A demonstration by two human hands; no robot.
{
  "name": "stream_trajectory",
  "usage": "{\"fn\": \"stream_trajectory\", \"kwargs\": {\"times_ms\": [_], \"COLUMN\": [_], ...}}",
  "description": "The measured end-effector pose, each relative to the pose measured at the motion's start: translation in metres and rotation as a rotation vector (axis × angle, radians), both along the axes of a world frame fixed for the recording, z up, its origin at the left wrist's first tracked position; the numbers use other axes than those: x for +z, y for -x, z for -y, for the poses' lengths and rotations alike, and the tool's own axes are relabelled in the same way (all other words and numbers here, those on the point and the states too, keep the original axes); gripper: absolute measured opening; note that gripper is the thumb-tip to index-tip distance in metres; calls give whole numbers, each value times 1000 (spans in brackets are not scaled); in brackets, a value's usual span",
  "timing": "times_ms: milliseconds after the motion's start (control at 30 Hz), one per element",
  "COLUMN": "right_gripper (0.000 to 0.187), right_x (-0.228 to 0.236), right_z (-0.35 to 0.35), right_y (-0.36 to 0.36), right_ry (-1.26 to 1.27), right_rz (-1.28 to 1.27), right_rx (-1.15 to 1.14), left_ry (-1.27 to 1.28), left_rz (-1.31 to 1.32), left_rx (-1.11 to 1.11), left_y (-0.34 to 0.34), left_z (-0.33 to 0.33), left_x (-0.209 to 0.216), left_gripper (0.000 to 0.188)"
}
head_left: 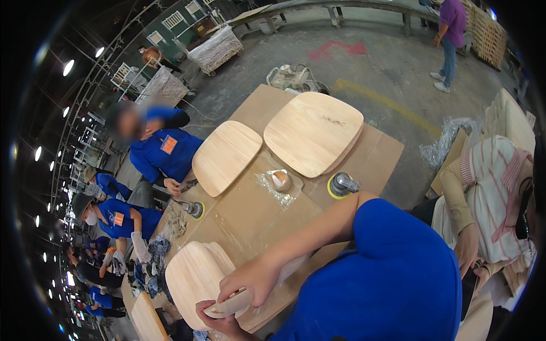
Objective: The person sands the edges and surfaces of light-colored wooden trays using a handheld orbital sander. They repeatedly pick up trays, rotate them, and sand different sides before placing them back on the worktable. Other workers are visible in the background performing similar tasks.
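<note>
Low in the view, a pale curved wooden panel (230,305) is tilted on edge, part of it hidden under my right forearm. My right hand (250,284) grips it from above, fingers bent over its edge. Around its lower end curl the fingers of my left hand (222,323), partly covered by the panel. Just beyond lies a stack of rounded wooden panels (193,275). Farther up the table are one rounded panel (227,158) and a stack of larger ones (313,131).
Brown cardboard (244,227) covers the table. On it are a round sander (343,186), another sander (195,210), a small container (280,181) and crumpled rags (151,264). A blue-shirted co-worker (165,145) stands across; a person in stripes (492,187) is close on the right.
</note>
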State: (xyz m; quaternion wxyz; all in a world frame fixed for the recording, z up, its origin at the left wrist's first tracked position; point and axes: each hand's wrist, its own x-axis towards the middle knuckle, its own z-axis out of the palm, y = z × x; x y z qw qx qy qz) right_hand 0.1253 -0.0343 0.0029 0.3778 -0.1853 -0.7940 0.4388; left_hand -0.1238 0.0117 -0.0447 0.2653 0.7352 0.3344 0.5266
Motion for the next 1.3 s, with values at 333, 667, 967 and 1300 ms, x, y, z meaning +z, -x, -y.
{"fn": "stream_trajectory", "kwargs": {"times_ms": [333,667,967,1300], "right_gripper": [70,52,43,38], "right_x": [2,-3,-203,-64], "right_z": [3,-48,-66,-51], "right_y": [2,-90,-247,-132], "right_ry": [-63,256,586,496], "right_rz": [18,-149,796,184], "right_rx": [9,81,-900,-399], "left_ry": [-67,-89,-31,39], "left_rz": [-67,-123,-37,-75], "left_rx": [10,57,31,76], "left_y": [4,2,-8,-17], "left_z": [6,9,4,-8], "left_x": [1,9,10,13], "left_gripper": [55,42,56,78]}}
